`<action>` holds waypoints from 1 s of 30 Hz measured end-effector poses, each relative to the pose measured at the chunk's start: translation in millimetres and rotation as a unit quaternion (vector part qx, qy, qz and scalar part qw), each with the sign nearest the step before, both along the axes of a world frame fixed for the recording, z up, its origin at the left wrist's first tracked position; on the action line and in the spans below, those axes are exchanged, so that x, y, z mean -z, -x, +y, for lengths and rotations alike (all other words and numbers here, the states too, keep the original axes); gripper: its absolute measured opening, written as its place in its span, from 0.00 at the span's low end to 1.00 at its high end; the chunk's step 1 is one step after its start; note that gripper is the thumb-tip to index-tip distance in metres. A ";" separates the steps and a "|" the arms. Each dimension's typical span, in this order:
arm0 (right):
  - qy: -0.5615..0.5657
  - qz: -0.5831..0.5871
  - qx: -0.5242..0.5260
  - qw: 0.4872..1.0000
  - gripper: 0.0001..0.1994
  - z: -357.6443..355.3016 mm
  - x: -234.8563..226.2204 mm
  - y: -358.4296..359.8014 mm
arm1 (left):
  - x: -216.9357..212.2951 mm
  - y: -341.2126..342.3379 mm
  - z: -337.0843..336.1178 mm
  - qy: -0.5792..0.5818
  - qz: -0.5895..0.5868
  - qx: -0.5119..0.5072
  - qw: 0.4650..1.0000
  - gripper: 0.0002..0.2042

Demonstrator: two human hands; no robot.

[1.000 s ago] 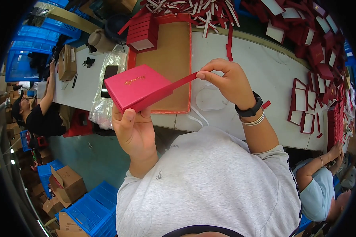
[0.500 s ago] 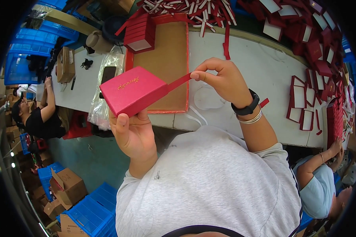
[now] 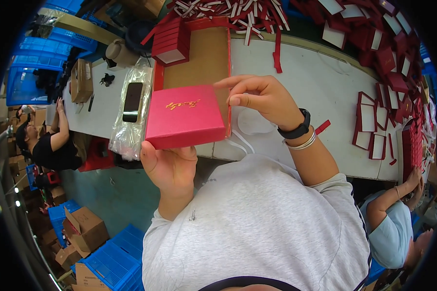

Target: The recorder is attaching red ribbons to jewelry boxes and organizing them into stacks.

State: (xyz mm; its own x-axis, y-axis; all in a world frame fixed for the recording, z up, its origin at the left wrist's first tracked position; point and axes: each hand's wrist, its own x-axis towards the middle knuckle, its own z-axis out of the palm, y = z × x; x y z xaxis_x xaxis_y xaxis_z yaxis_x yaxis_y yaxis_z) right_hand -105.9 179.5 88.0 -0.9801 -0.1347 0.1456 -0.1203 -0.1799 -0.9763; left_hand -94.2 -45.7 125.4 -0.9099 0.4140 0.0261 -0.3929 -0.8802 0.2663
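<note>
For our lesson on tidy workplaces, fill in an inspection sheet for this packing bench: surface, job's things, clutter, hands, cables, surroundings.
Surface: white table, partly covered by a brown board.
Job's things: red box with gold lettering on its lid, held above the table's near edge.
Clutter: red and white strips heaped at the far edge; red frames on the right; a phone lying on a clear bag.
Hands: left hand grips the box from below; right hand has its fingers at the box's right edge.
Cables: nothing seen.
Surroundings: blue crates, cardboard boxes, other people seated at left and right.
</note>
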 end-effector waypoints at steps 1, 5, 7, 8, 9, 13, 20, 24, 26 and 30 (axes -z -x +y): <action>0.042 0.011 -0.016 0.999 0.07 -1.7 2.2 -0.3 | -1.4 0.4 2.1 -0.008 -0.027 0.019 0.999 0.19; 0.126 0.010 -0.047 0.991 0.06 -2.4 3.2 -4.9 | 2.9 3.5 4.2 -0.083 -0.055 0.091 0.991 0.20; 0.121 0.002 -0.024 0.992 0.06 -4.7 2.3 -9.2 | 6.9 6.9 2.4 -0.098 -0.092 0.084 0.987 0.20; 0.116 -0.006 -0.002 0.993 0.06 -6.0 1.7 -11.9 | 6.4 7.3 4.1 -0.097 -0.092 0.084 0.987 0.20; 0.116 -0.005 -0.002 0.993 0.06 -7.4 -0.1 -14.2 | 5.2 7.0 7.3 -0.045 -0.089 0.039 0.994 0.19; 0.076 -0.012 0.045 0.996 0.07 -16.5 -10.5 -22.8 | 4.7 0.8 23.2 0.070 -0.018 -0.051 0.996 0.20; -0.046 0.016 0.145 0.988 0.07 -21.5 -22.8 -30.0 | 13.8 -1.7 39.1 0.244 0.158 -0.069 0.954 0.23; -0.054 0.012 0.163 0.985 0.07 -29.6 -22.2 -31.9 | 17.9 -8.3 46.2 0.311 0.186 -0.084 0.928 0.22; -0.098 0.052 0.174 0.978 0.07 -32.4 -24.1 -34.0 | 19.9 -9.7 46.4 0.348 0.159 -0.109 0.918 0.21; -0.109 0.021 0.143 0.983 0.08 -30.4 -25.2 -33.6 | 25.1 -3.8 38.8 0.409 0.185 -0.189 0.873 0.18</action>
State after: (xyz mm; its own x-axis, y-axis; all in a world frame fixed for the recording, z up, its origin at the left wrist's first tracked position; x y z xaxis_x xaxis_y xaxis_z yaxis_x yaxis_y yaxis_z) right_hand -72.3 149.1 113.2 -0.9763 0.1133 0.1845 -0.1761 0.0804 -0.9811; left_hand -90.4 -6.9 100.2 -0.9777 0.1040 0.1825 0.1299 -0.3835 0.9143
